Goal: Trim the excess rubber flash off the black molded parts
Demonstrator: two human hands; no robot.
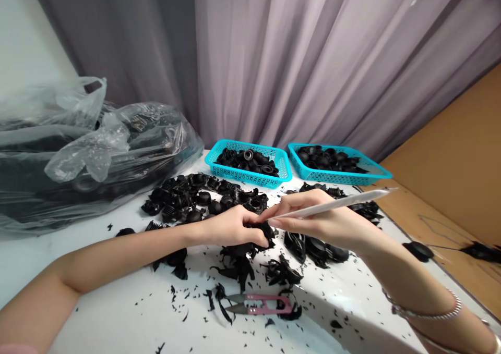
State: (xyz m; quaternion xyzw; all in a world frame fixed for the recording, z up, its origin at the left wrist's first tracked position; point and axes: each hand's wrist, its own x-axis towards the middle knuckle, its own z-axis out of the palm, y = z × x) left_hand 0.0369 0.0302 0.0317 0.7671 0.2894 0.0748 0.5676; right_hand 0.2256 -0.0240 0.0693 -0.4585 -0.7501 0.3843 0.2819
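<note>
My left hand point(237, 226) is closed around a black rubber part point(266, 231), mostly hidden by the fingers. Meeting it from the right, my right hand point(321, 221) grips a slim white pen-shaped tool point(336, 204); its near tip is hidden at the fingers, and its far end tapers to a point. Just below the hands lie black rubber scraps point(238, 270) and another clump of trimmings point(284, 271). Pink-handled thread snips point(270, 304) rest nearer to me, blades pointing left. Behind my left hand spreads a heap of ribbed black rubber parts point(195, 192).
Two blue plastic baskets point(250, 178) point(336, 177) with black parts stand at the back. A large clear plastic bag point(156, 135) of black pieces fills the left. Small black bits litter the white table point(117, 302). A grey curtain point(313, 57) hangs behind.
</note>
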